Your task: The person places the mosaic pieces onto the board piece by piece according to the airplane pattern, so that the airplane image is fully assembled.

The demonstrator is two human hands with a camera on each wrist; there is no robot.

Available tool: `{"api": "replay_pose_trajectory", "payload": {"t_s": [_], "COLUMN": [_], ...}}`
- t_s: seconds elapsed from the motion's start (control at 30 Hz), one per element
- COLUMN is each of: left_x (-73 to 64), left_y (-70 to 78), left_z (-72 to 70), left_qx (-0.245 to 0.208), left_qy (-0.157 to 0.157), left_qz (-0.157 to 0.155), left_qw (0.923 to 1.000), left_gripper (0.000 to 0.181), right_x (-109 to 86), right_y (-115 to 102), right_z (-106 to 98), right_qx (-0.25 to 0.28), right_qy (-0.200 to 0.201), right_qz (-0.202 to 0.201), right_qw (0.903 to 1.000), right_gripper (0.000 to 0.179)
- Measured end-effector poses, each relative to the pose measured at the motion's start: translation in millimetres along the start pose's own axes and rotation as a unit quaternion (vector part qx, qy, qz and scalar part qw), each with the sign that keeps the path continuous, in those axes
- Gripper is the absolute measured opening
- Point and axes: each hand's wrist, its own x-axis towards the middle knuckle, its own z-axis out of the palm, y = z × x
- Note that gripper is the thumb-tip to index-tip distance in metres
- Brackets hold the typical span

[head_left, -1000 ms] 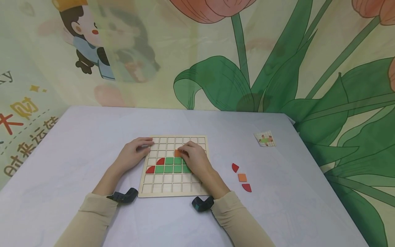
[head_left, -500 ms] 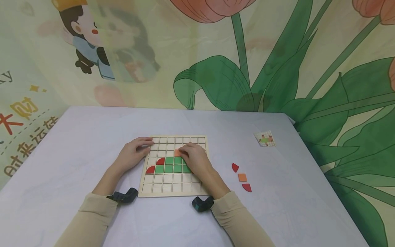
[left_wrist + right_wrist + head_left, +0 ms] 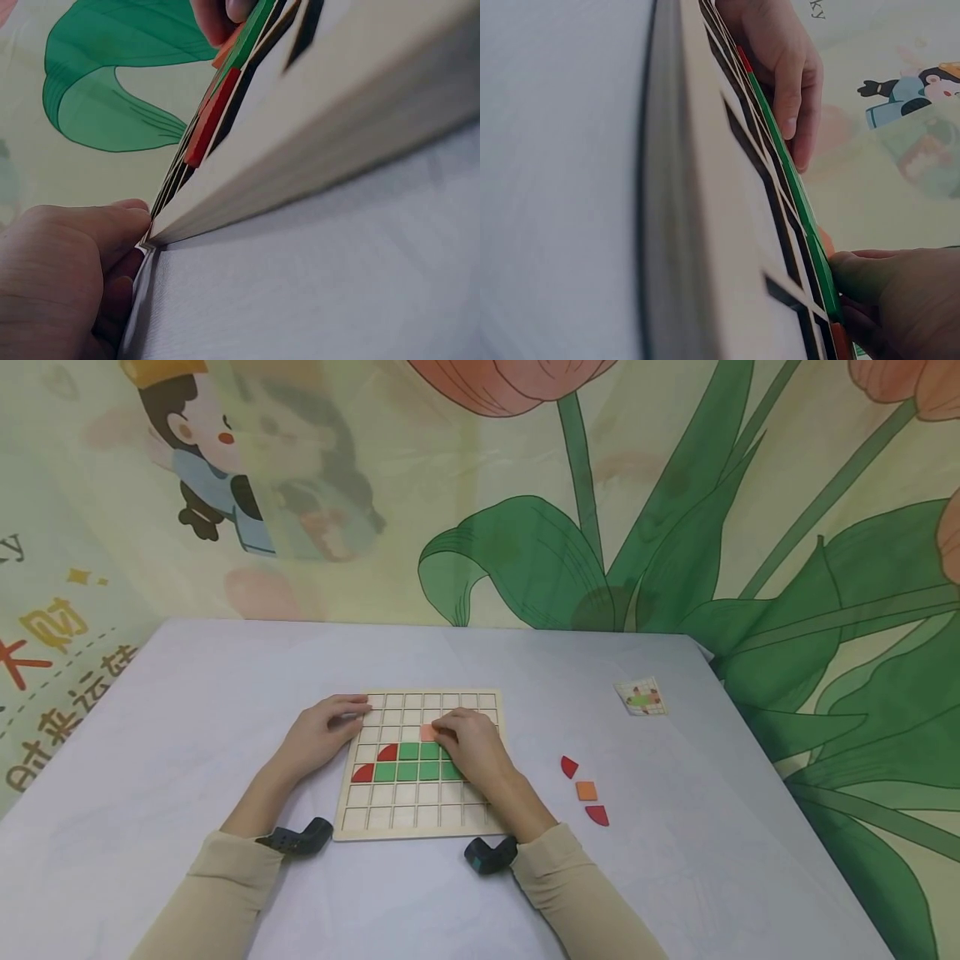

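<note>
My right hand (image 3: 474, 743) pinches an orange square tile (image 3: 427, 732) between thumb and fingertips over the gridded wooden board (image 3: 405, 817), just above the rows of green square tiles (image 3: 407, 772). Two red quarter-circle tiles (image 3: 363, 772) sit at the left ends of those rows. The right hand covers the rows' right ends; in the right wrist view, a reddish-orange tile (image 3: 841, 341) shows beneath it. With fingers extended, my left hand (image 3: 321, 731) rests at the board's upper left edge. In the left wrist view, its fingertips touch the board's corner.
On the white-covered table (image 3: 225, 677), right of the board, lie a red quarter-circle tile (image 3: 569, 767), an orange square tile (image 3: 587, 791) and another red quarter-circle tile (image 3: 597, 816). A small printed card (image 3: 641, 697) lies farther back. Behind the table hangs a tulip-patterned backdrop (image 3: 517, 552).
The orange tile under the right fingertips looks paler than a second ago, its face catching more light. The right hand has dipped very slightly; the left hand stays at the board's edge.
</note>
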Motion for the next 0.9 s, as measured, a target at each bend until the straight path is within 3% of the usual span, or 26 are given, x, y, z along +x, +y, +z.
{"api": "replay_pose_trajectory", "payload": {"t_s": [0.43, 0.9], "left_x": [-1.1, -1.2], "left_y": [3.1, 3.0], "left_z": [-1.3, -1.5], "left_qx": [-0.002, -0.001], "left_qy": [-0.002, -0.001], "left_qz": [-0.001, -0.007], "left_qw": [1.0000, 1.0000], "left_gripper": [0.032, 0.032], "right_x": [0.4, 0.5], "right_y": [-0.6, -2.2], "right_z": [0.1, -0.2], "right_qx": [0.016, 0.000], "right_qy": [-0.010, -0.016], "right_qz": [0.018, 0.018], "right_qw": [0.9997, 0.9997], "right_gripper": [0.020, 0.019]}}
